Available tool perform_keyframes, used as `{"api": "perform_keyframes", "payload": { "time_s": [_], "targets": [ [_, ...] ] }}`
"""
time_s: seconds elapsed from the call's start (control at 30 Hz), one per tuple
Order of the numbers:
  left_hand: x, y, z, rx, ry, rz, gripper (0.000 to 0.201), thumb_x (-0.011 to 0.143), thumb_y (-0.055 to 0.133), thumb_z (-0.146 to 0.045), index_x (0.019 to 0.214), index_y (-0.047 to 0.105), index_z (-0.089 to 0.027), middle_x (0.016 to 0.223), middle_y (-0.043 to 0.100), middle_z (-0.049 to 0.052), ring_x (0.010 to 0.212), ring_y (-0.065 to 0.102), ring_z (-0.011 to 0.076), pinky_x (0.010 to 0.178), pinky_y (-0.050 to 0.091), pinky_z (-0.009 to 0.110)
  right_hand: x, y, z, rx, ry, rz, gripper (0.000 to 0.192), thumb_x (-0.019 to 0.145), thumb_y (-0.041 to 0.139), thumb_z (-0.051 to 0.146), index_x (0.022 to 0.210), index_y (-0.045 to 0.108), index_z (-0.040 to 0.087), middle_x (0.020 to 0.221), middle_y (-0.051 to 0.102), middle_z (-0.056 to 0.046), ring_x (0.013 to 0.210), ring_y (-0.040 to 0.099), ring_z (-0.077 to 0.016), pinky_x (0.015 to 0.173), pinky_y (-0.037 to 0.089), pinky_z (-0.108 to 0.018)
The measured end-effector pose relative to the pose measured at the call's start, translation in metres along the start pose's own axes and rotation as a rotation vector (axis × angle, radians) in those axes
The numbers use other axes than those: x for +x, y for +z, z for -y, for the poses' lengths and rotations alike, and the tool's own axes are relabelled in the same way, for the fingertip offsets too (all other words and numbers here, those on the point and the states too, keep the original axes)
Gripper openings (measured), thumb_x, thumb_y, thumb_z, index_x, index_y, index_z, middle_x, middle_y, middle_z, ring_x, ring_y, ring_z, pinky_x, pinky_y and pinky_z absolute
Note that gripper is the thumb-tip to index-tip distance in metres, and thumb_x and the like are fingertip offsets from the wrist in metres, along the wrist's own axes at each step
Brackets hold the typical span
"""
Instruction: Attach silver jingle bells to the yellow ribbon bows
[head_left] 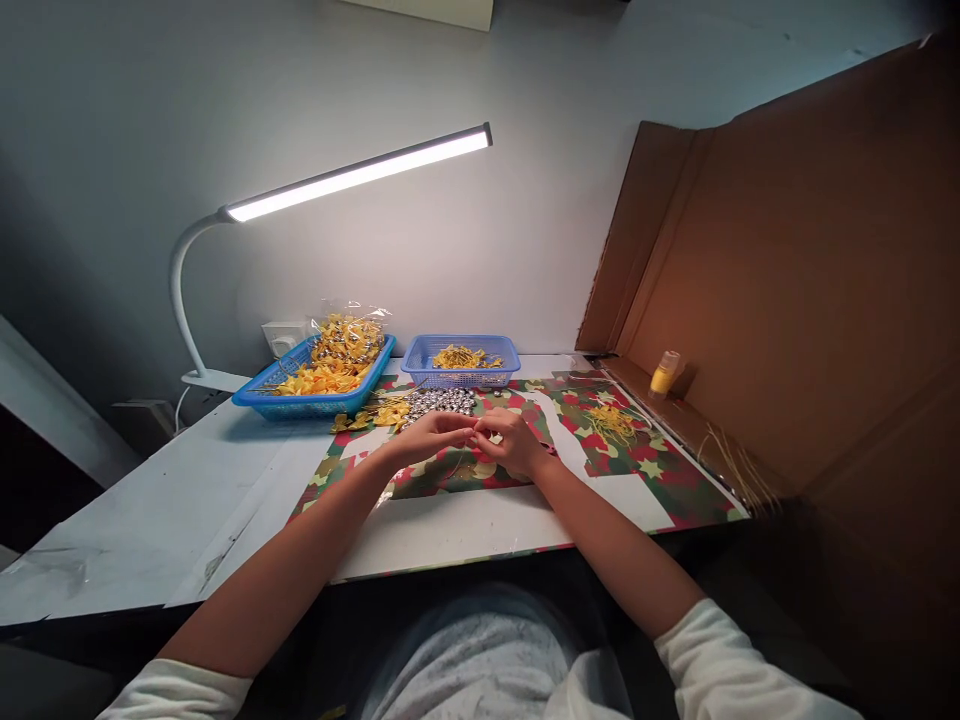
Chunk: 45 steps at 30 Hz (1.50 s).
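My left hand (431,437) and my right hand (508,438) meet fingertip to fingertip above the camouflage-patterned sheet (652,458). Both are closed in a pinch, and whatever sits between the fingers is too small and too covered to name. A thin strand (459,463) seems to hang just below the fingertips. Right behind my left hand lies a pile of silver bells or beads (442,400), with yellow ribbon-like pieces (388,412) to its left. A small dark reddish object (550,450) shows partly beside my right wrist.
A blue basket (300,405) heaped with yellow pieces stands back left; a smaller blue basket (461,378) holds more. Yellow strings (613,422) lie to the right. A yellow-filled bottle (664,375) stands by the cardboard wall (787,260). A lit lamp (360,178) hangs overhead.
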<state>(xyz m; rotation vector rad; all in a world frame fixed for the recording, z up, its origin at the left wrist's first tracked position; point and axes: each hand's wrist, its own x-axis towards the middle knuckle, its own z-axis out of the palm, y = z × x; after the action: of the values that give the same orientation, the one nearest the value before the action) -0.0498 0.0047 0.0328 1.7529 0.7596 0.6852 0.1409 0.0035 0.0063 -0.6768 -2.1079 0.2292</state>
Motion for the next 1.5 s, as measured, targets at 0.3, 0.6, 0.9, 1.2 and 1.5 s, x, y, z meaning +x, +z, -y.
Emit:
{"api": "perform_keyframes", "payload": {
  "time_s": [0.3,0.6,0.9,1.2,1.5],
  "targets": [
    [0.008,0.021,0.014,-0.401,-0.178,-0.189,0.039,0.069,0.072,-0.047,0.079,0.051,-0.016,0.055,0.038,-0.009,0.043,0.031,0.0023,0.041,0.021,0.015,0.000,0.000,-0.005,-0.058,0.032,-0.014,0.017,0.076,0.049,0.014,0.061,0.053,0.019,0.059,0.050,0.000,0.060,0.044,-0.0124,0.060,0.036,-0.025],
    [0.010,0.021,0.016,-0.337,-0.185,-0.174,0.046,0.065,0.072,-0.054,0.071,0.043,-0.019,0.048,0.022,-0.012,0.039,0.014,0.0028,0.037,0.007,0.018,0.003,-0.003,-0.006,-0.130,0.093,0.013,0.017,0.077,0.048,0.017,0.061,0.053,0.018,0.061,0.052,-0.001,0.062,0.046,-0.0125,0.061,0.035,-0.024],
    [0.009,0.019,0.015,-0.408,-0.099,-0.252,0.047,0.066,0.071,-0.055,0.069,0.040,-0.019,0.051,0.022,-0.011,0.041,0.016,0.0030,0.038,0.012,0.016,-0.008,-0.059,-0.027,-0.296,0.752,0.328,0.031,0.062,0.073,0.045,0.063,0.057,0.019,0.069,0.062,0.000,0.064,0.053,-0.0139,0.058,0.032,-0.024],
    [0.013,0.022,0.021,-0.383,-0.059,-0.289,0.045,0.068,0.068,-0.056,0.070,0.043,-0.019,0.051,0.023,-0.011,0.041,0.017,0.0035,0.039,0.013,0.016,-0.008,-0.055,-0.025,-0.111,0.751,0.450,0.024,0.072,0.067,0.037,0.066,0.053,0.018,0.067,0.060,0.000,0.062,0.052,-0.0130,0.056,0.033,-0.025],
    [0.014,0.023,0.015,-0.364,0.037,-0.432,0.047,0.065,0.069,-0.058,0.071,0.043,-0.019,0.049,0.026,-0.011,0.041,0.021,0.0036,0.039,0.017,0.015,0.000,-0.021,-0.008,0.719,0.686,0.245,0.031,0.085,0.048,0.051,0.083,0.041,0.021,0.065,0.041,0.007,0.054,0.035,-0.0076,0.054,0.030,-0.022]
  ]
}}
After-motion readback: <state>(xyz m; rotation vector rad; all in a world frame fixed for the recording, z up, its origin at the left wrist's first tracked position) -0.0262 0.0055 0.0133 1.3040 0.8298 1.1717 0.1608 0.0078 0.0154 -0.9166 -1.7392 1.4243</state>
